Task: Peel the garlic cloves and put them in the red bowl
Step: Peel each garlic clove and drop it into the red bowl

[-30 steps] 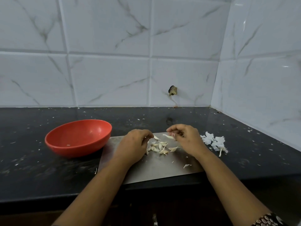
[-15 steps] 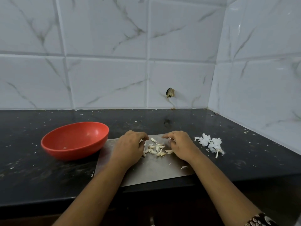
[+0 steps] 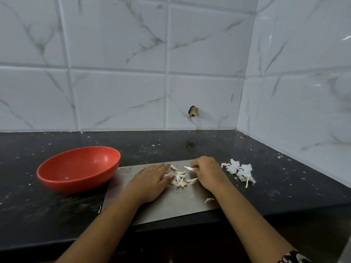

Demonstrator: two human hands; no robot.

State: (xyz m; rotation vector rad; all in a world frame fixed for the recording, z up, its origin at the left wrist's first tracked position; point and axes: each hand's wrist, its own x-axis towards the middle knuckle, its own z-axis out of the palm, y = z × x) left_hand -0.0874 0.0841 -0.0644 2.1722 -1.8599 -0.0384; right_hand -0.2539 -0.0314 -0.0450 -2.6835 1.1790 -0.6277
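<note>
Right hand pinched one slim, pale garlic clove; left hand lay flat beside roughly six loose cloves; one red bowl.

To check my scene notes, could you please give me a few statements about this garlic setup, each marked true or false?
1. The bowl stands left of the board. True.
2. The cloves lie on the board, just right of the left hand. True.
3. The bowl is full of cloves. False: no clove shows in it, only a small fleck or two.
4. The right hand pinches a clove. True.
5. The peels lie left of the bowl. False: they lie on the counter, right of the board.
</note>
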